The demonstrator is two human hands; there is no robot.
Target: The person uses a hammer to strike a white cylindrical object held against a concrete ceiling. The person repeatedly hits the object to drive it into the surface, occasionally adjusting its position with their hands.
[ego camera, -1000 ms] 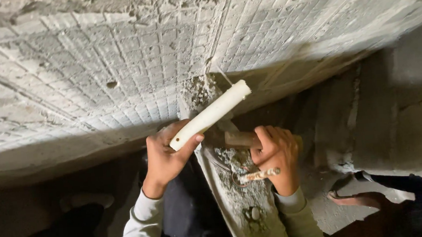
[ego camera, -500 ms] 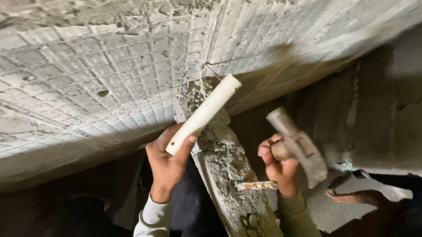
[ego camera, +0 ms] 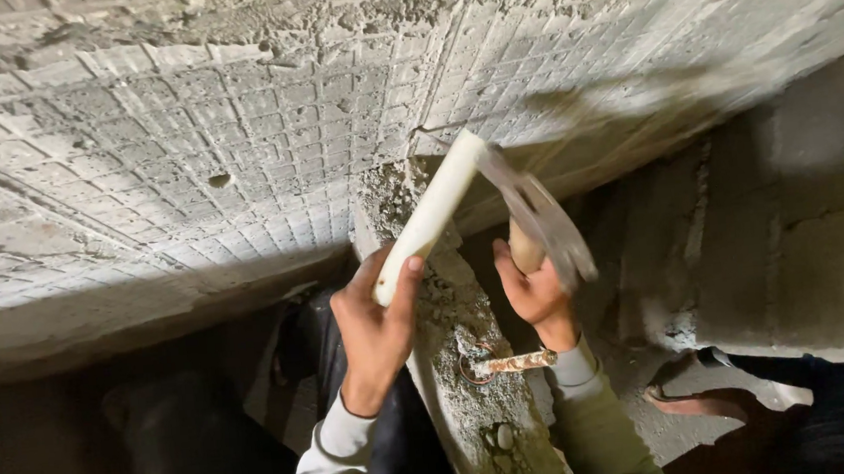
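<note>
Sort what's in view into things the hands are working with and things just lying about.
In use: left hand holding the white pipe; right hand holding the hammer; concrete post.
Lying about: rusty bolt; sandalled foot; grid-marked concrete slab.

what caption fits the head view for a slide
Left hand holds a white pipe against a rough concrete post while the right hand swings a hammer at the pipe's top.

We are in a building site. We see a rough grey concrete slab (ego camera: 186,165) with a grid pattern, a crumbly concrete post (ego camera: 462,364), bare block walls (ego camera: 803,237) and dust everywhere.
</note>
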